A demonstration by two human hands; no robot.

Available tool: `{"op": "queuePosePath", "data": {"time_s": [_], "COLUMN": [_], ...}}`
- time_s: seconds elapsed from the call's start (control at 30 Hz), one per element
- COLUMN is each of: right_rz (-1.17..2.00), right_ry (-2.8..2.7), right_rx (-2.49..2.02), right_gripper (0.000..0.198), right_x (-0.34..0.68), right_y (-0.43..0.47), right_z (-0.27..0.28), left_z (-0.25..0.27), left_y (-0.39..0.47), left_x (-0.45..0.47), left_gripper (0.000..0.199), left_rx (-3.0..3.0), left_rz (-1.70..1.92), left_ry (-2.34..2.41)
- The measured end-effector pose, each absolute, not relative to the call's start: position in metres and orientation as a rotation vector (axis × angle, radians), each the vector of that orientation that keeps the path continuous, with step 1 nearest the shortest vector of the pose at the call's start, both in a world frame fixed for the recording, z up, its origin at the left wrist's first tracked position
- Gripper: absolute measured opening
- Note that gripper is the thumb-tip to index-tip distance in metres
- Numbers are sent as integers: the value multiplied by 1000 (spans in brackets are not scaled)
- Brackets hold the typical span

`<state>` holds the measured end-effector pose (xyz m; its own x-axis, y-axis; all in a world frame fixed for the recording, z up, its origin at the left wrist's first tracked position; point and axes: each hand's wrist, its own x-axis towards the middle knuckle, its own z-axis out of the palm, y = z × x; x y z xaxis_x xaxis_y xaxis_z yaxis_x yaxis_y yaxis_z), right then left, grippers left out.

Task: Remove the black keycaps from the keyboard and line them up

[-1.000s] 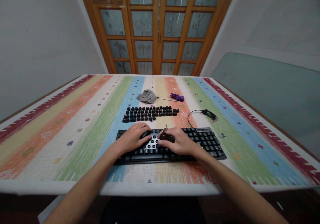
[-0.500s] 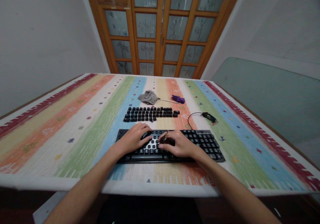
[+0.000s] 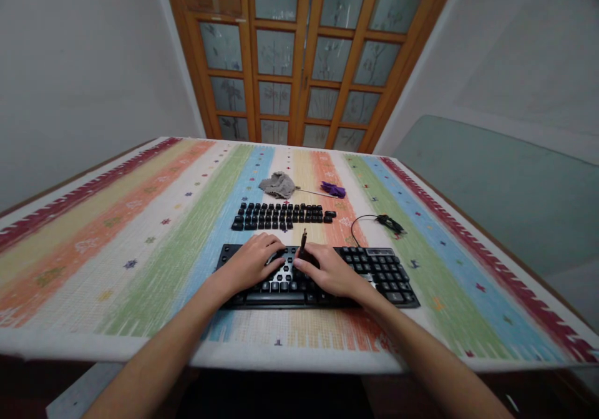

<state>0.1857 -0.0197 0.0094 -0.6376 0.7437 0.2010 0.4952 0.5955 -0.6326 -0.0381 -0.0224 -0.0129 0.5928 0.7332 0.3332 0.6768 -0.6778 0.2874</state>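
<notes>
A black keyboard point(image 3: 393, 282) lies near the table's front edge, its middle part bare of keycaps and showing small key stems. On its left part rests my left hand point(image 3: 255, 262), thumb apart from the fingers, with nothing visible in it. My right hand point(image 3: 325, 269) is closed around a slim dark tool point(image 3: 303, 242) that stands nearly upright over the middle of the keyboard; its exact kind I cannot make out. Behind the keyboard, loose black keycaps point(image 3: 276, 214) are laid out in rows.
A crumpled grey cloth point(image 3: 279, 185) lies behind the keycaps, with a thin rod point(image 3: 316, 192) beside it. Right of that is a purple cloth point(image 3: 333, 189). The keyboard's coiled cable point(image 3: 390, 224) sits at the back right. A striped cloth point(image 3: 154, 257) covers the table.
The slim tool in my right hand has tilted from lying low over the keys to nearly upright. My left hand stays in about the same place.
</notes>
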Motion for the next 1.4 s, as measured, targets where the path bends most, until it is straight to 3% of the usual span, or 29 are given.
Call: {"op": "queuePosePath", "data": {"time_s": [0.53, 0.8, 1.2, 1.4], "right_rz": [933, 920, 922, 871], "right_ry": [-2130, -2064, -2087, -2048], "right_rx": [-931, -838, -808, -819], "right_gripper": [31, 24, 18, 16], "right_x": [202, 199, 200, 200], "right_y": [-11, -18, -18, -18], "right_z": [13, 13, 8, 10], "left_z": [-4, 7, 6, 7], "left_y": [-28, -40, -39, -39], "left_x": [-35, -25, -25, -24], "left_gripper": [19, 41, 39, 14], "left_rx": [2616, 2268, 1965, 2195], "left_rz": [825, 952, 961, 1010], "left_ry": [1087, 1075, 974, 1059]}}
